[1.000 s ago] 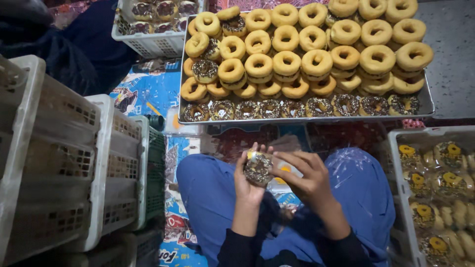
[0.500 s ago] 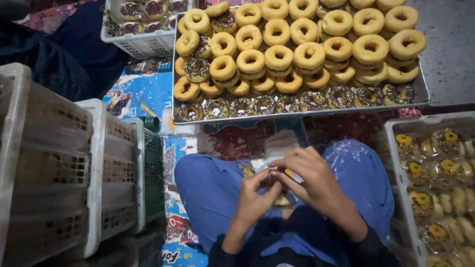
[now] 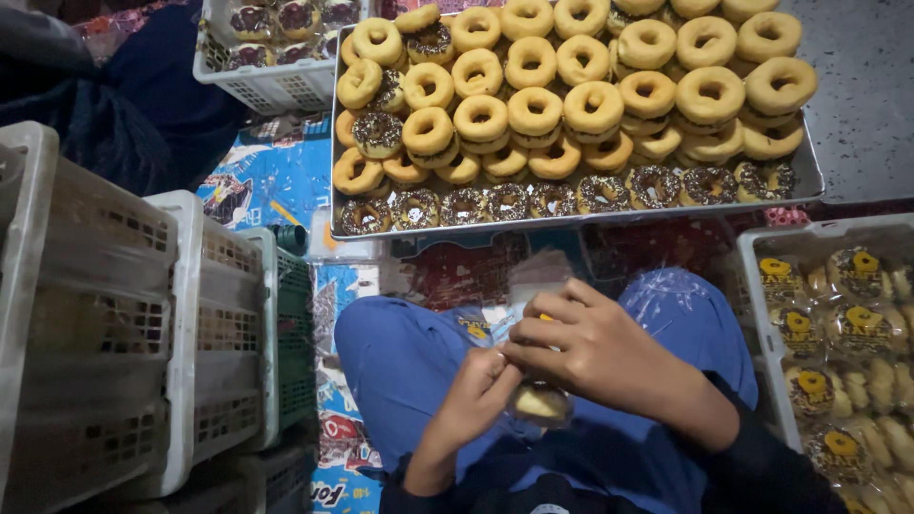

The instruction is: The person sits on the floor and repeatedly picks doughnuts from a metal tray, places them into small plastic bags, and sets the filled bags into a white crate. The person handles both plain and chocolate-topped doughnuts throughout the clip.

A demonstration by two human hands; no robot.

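Donut (image 3: pixel 541 402) in clear bag (image 3: pixel 533 286), held over the lap by both hands.

Donut sits low between the hands, just under the right hand (image 3: pixel 595 347), touching the left hand (image 3: pixel 481 395); bag runs up and away from it. Right fingers pinch the bag above the donut, left fingers close on its lower side. Blue-trousered knees beneath. Ahead, metal tray (image 3: pixel 571 221) of donuts; packed ones in crate (image 3: pixel 762 314) at right; stacked crates (image 3: pixel 114 314) at left.
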